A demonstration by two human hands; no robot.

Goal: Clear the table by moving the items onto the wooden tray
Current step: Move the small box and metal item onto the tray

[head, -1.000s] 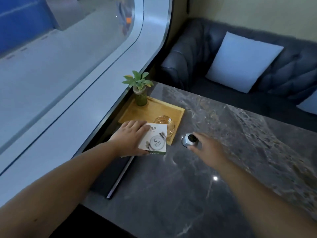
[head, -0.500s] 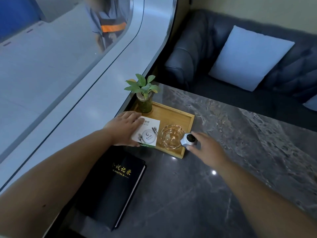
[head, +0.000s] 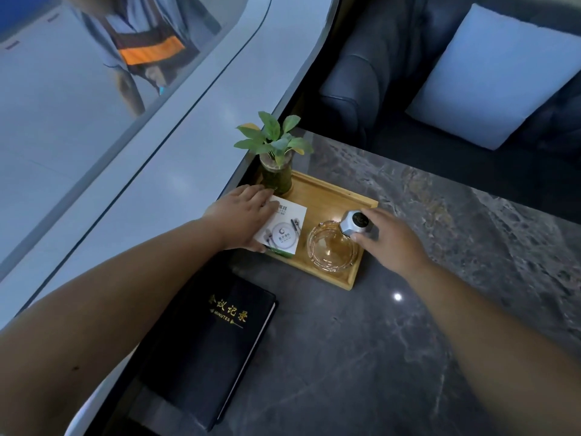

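Since the job is getting everything off the tabletop (head: 408,325) and onto the wooden tray (head: 333,191), the layout kinda makes sense: the tray is parked at the far left corner by the window ledge, so both arms get stretched out to it at once. Biggest leftover is the black minutes book (head: 207,341), lying flat on the tabletop just in front of the tray, not touched by anything, so that one probably gets dealt with later (it looks too long for the free space, tbh).

On the tray, the plant jar (head: 276,174) is tucked upright in the back corner, out of the way. The glass ashtray (head: 331,247) sits at the near right end. The white card box (head: 281,231) is being laid on the left part, its near edge hanging a bit over the rim; it's pinned by the left hand (head: 242,220), fingers fairly straight on top and thumb hooked at the near corner, likely for sliding it in.

Smallest: the silver call button (head: 355,222), pinched by the right hand (head: 390,237) with fingers curled round it, held over the ashtray's far rim, apparently headed for the gap behind.
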